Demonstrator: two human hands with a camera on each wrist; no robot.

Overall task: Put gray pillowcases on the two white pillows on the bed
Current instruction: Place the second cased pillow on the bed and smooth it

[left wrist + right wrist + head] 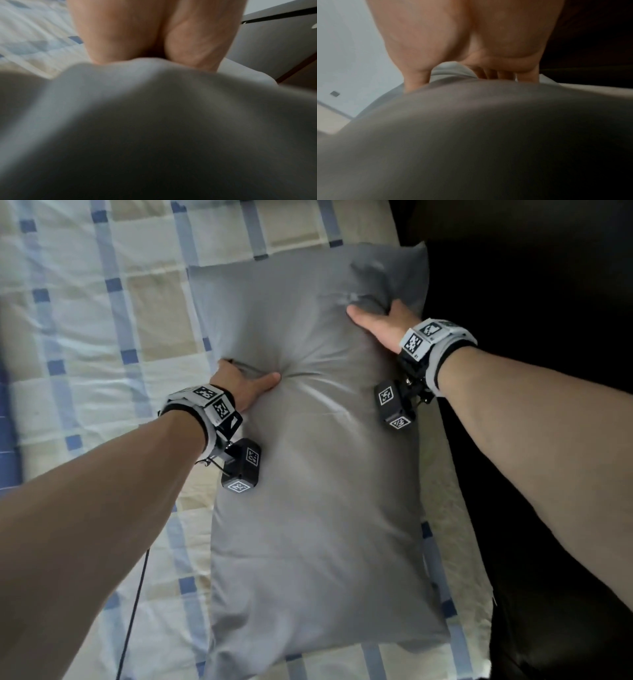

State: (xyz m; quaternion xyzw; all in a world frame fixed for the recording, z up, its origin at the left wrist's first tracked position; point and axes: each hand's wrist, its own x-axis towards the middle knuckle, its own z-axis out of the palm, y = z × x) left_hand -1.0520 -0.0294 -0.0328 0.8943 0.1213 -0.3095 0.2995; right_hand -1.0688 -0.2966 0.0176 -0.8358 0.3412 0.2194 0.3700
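Observation:
A pillow in a gray pillowcase [315, 474] lies lengthwise on the bed, and no white shows on it. My left hand [250, 378] grips its left edge, thumb on top and fingers hidden behind the edge. My right hand [380, 321] pinches a bunched fold of the gray fabric near the far right corner. In the left wrist view the left hand [154, 33] sinks into the gray pillowcase [154, 121]. The right wrist view has the right hand [462, 33] with a ridge of gray pillowcase [452, 70] between thumb and fingers. No second pillow is in view.
A blue, beige and white checked bedsheet [102, 320] covers the bed to the left of and beyond the pillow. The bed's right edge meets a dark area [548, 285]. A thin black cable [133, 611] hangs under my left forearm.

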